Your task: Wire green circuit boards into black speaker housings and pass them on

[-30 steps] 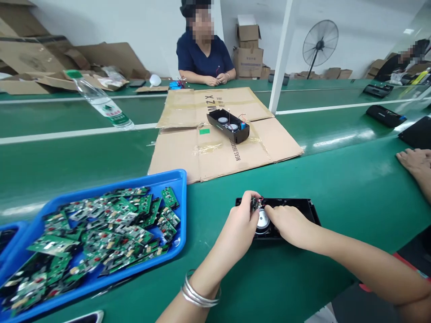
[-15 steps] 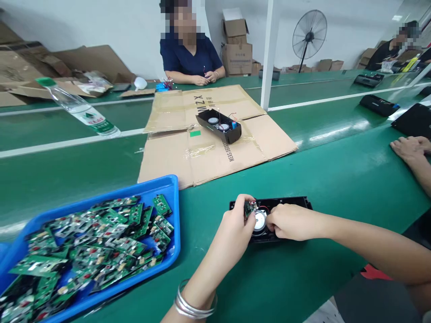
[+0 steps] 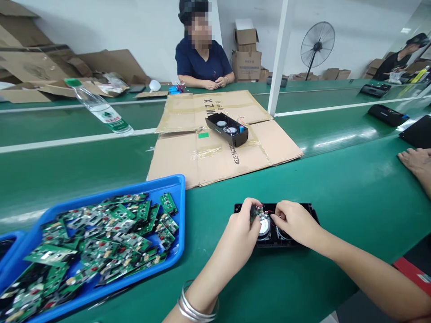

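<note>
Two hands: both work inside the black speaker housing point(image 3: 305, 211), which lies open side up on the green belt point(image 3: 336, 188) close to the person's body
Left hand point(image 3: 240, 231): fingers pinched narrow on a small green circuit board point(image 3: 255, 212), held tilted over the left end of the housing, seemingly so its wires reach inside
Right hand point(image 3: 292, 222): curled over the middle of the housing, fingertips down beside the round speaker point(image 3: 264, 225); it looks to be pressing or steadying, but whether it grips anything I cannot tell
Red wire point(image 3: 268, 211): a short run shows between the two hands, just above the speaker
Blue tray point(image 3: 175, 184): left of the housing, within the left hand's reach, heaped with loose green boards point(image 3: 101, 237)
Cardboard sheet point(image 3: 218, 152): flat on the belt beyond the housing, bearing a second open housing point(image 3: 227, 128) with speakers and wires showing
Water bottle point(image 3: 99, 107): far left of the cardboard, leaning
Co-worker point(image 3: 202, 58): seated across the belt beyond the cardboard, hands together at the belt edge
Another person's hand point(image 3: 415, 162): resting flat on the belt, well right of the housing
Bangles point(image 3: 195, 305): on the left wrist
</note>
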The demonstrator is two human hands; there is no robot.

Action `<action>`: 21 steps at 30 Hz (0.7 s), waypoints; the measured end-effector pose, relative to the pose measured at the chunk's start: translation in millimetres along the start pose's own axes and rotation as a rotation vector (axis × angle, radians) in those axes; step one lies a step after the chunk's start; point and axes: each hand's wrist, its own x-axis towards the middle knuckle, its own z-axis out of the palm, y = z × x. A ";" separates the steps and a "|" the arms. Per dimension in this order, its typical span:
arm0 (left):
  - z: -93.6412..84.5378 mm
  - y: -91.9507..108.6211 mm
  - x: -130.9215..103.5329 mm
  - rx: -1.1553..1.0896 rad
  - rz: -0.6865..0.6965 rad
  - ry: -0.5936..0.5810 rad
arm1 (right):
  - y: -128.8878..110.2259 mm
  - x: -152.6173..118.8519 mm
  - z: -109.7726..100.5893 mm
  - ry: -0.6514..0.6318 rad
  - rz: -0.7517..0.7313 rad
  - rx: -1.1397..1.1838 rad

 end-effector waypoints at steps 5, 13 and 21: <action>-2.6 3.1 -2.7 0.021 0.027 -0.032 | -0.2 1.4 -1.9 -0.044 -0.061 0.365; -8.4 5.7 -5.7 0.049 0.027 -0.095 | 13.2 10.7 -0.9 -0.240 0.099 1.015; -7.0 1.9 -3.6 0.000 -0.012 -0.066 | -2.8 5.3 -11.5 0.020 -0.073 0.402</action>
